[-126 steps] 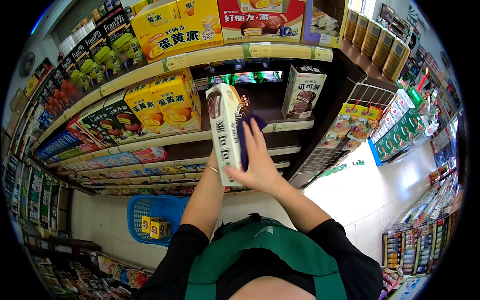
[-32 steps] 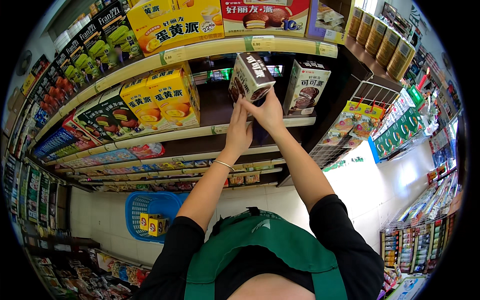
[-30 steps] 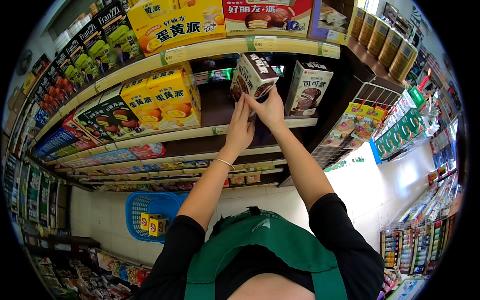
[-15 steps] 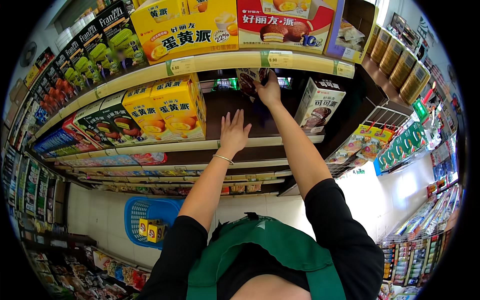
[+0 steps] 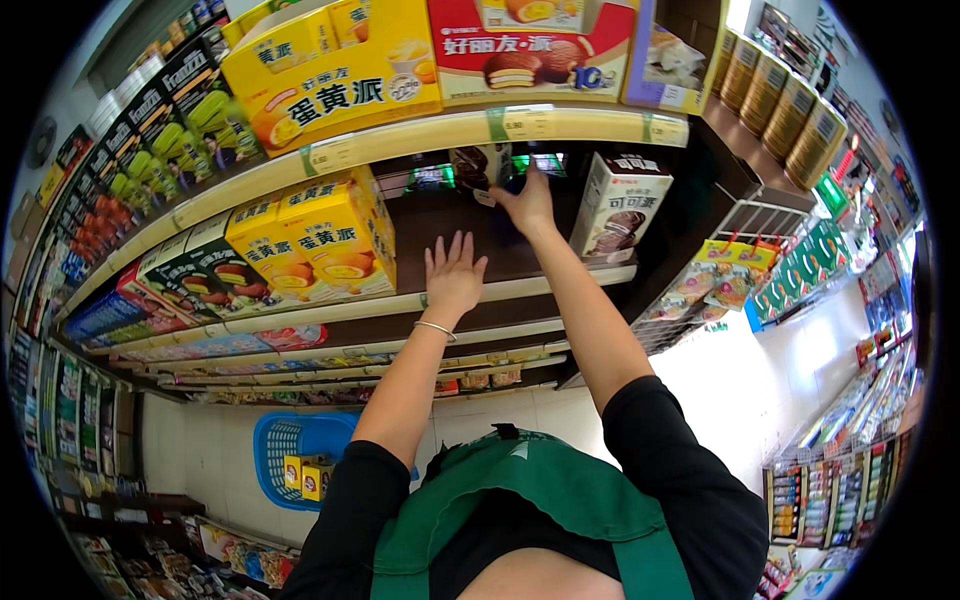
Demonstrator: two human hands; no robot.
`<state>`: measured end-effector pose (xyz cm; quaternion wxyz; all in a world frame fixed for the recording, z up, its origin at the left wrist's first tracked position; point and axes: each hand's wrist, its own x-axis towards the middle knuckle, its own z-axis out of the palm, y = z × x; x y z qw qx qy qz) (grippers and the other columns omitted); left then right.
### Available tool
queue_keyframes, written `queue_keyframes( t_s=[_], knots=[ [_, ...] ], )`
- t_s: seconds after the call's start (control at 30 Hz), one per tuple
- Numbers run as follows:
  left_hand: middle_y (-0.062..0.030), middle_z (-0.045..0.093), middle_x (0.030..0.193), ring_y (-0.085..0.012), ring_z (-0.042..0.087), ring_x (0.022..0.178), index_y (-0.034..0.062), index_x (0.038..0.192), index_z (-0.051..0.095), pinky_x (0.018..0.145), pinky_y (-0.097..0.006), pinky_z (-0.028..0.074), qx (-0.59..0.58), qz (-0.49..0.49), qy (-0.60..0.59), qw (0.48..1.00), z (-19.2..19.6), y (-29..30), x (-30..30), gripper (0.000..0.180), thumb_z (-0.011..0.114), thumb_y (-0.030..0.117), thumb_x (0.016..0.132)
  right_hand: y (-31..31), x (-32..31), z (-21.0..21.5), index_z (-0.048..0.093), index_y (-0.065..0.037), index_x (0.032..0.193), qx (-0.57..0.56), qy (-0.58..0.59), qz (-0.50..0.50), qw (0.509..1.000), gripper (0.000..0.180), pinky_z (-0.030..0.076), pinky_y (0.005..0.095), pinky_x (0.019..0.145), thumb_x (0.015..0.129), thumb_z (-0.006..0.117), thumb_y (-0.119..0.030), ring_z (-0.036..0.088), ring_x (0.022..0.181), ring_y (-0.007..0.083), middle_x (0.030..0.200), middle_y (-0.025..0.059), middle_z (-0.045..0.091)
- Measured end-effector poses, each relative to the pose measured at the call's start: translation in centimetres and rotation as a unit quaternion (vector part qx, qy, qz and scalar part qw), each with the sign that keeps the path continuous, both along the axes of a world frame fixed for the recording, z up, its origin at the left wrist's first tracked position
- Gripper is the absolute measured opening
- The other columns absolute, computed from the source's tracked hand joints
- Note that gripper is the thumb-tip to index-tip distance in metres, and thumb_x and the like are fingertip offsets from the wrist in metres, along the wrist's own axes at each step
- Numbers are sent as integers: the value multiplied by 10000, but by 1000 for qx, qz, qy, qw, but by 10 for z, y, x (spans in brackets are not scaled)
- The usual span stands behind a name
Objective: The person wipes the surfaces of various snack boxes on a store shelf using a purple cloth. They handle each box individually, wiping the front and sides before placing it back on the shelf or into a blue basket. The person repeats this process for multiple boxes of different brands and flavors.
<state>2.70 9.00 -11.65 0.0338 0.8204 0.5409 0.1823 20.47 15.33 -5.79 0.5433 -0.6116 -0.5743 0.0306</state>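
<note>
Since a second ago my right hand [image 5: 527, 203] has pushed the brown snack box [image 5: 478, 168] deep into the shelf [image 5: 530, 285], fingertips touching it at 10 o'clock, while my left hand [image 5: 452, 275] hovers spread, empty.

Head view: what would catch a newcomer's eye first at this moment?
The right hand stretches deep into the dark middle shelf, fingers on a brown-and-white snack box at the back. The left hand hovers open with fingers spread above the shelf's front edge, beside a row of bright yellow boxes. Lower left, a blue basket on the floor holds more yellow boxes.
</note>
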Motion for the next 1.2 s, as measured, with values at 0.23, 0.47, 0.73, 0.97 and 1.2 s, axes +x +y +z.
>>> queue_keyframes(
  t_s=[0.23,0.47,0.73,0.97,1.2],
  knots=[
    [-153,457,1477,-320,400,1387,46,1435,454,1151,-388,280,-77,-63,-444,890,40,10,60,470,498,172,984,-102,17,1,668,-7,1074,-48,-47,125,990,275,514,383,852,801,692,-28,648,970,349,1030,192,665],
    [-165,378,1527,-286,348,1419,4,1477,358,1147,-363,277,-267,-229,-686,637,72,20,131,633,629,133,919,-171,58,49,643,-4,1010,119,-15,75,990,150,501,315,808,868,617,38,661,897,287,966,142,667],
    [-110,654,1188,-201,634,1035,7,1291,533,903,-308,501,-216,-274,-565,748,62,17,175,627,829,163,761,-209,93,70,640,-22,1050,149,130,51,979,117,500,256,758,959,567,-31,639,823,124,905,89,693],
    [-137,680,1067,-179,642,975,-9,1131,580,849,-303,497,-128,-196,-540,808,106,-52,120,515,829,254,764,-225,84,90,613,-9,1155,244,167,65,953,188,483,241,840,1011,511,-73,610,934,110,1074,65,671],
    [-13,599,882,-68,543,783,17,1039,589,672,-243,446,-247,-128,-684,675,92,-85,59,301,603,314,987,-206,21,82,401,-99,1471,101,-400,34,910,783,224,602,1121,841,656,-488,369,1357,417,1519,133,390]
  ],
)
